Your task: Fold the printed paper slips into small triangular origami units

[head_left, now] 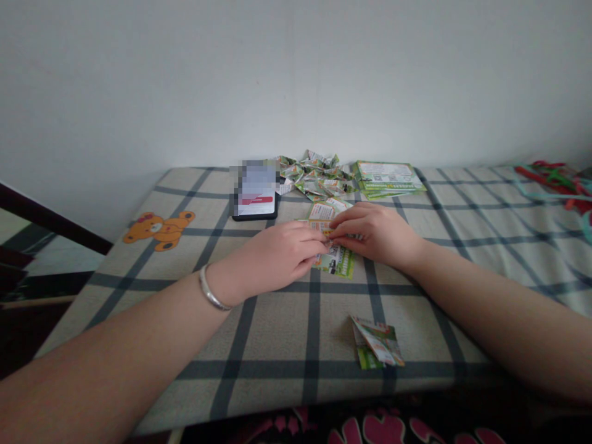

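Observation:
A green-and-white printed paper sheet [341, 264] lies on the tablecloth under my fingers, with a crease across its middle. My left hand [289, 253], a silver bangle at its wrist, comes in from the left with fingers bent onto the paper. From the right, my right hand [370, 233] pinches the paper with thumb and fingertips close to the left ones. The fingers hide part of the sheet. Nearer to me lies a folded paper piece [379, 342], apart from both hands.
Behind the hands are a pile of folded papers [319, 176], a stack of flat printed sheets [388, 177] and a phone [256, 203]. An orange bear picture [160, 230] is at left on the checked tablecloth [259, 382]. Red and green items [550, 182] lie far right, by the wall.

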Motion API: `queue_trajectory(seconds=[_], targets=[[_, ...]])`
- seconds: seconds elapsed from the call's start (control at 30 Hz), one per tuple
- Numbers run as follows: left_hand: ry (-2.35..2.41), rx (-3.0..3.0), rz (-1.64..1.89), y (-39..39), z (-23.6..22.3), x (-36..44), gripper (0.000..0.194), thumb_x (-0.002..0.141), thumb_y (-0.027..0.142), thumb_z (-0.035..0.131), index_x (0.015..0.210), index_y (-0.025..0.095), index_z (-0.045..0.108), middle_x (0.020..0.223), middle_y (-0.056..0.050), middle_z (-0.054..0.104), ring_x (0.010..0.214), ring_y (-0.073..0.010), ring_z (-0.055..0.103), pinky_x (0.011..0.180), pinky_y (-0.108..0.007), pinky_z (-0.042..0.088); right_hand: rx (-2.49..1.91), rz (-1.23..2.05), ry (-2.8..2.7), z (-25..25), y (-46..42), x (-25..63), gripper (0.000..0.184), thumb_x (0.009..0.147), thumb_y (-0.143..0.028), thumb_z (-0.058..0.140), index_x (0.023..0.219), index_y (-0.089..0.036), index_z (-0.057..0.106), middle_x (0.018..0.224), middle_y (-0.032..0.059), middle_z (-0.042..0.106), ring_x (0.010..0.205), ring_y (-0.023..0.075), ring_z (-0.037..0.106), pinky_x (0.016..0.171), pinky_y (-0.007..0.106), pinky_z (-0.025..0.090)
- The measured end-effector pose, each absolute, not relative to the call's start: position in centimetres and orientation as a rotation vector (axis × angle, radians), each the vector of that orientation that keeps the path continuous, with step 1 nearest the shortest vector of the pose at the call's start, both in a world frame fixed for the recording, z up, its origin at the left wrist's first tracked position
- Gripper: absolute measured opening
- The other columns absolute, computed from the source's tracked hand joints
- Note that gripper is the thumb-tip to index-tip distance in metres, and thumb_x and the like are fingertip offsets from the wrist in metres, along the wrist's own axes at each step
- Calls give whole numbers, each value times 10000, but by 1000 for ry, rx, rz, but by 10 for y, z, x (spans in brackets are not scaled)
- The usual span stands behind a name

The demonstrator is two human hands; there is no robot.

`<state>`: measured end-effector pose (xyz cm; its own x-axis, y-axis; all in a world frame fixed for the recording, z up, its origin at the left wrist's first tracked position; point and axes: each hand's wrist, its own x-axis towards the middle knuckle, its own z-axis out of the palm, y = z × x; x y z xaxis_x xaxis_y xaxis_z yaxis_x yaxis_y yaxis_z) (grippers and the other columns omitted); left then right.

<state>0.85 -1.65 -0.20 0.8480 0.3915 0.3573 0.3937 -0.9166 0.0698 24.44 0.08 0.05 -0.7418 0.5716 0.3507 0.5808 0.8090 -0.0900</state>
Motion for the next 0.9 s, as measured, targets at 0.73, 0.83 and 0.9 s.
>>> queue_trajectory(seconds=[0.73,0.83,0.9], targets=[[-796,-2975,-371,-21,4,7,253,935,172,494,1100,200,683,1242,-52,653,1188,-207,558,1062,-398,439,-794,-134,-2633,-1,0,242,178,911,-237,590,964,-183,751,979,71,733,921,200,629,820,335,483],[-807,-2948,-350,-23,6,9,262,941,174,479,1112,196,677,1227,-64,655,1166,-213,564,1034,-408,454,-764,-101,-2649,1,-2,244,173,904,-215,592,965,-178,749,998,73,738,931,196,642,827,334,495],[-809,-2939,-338,-24,7,11,248,935,171,490,1092,193,682,1201,-69,662,1152,-217,569,1019,-408,461,-712,-74,-2674,3,-4,245,186,905,-200,582,992,-176,744,1026,68,742,970,196,642,852,338,498]])
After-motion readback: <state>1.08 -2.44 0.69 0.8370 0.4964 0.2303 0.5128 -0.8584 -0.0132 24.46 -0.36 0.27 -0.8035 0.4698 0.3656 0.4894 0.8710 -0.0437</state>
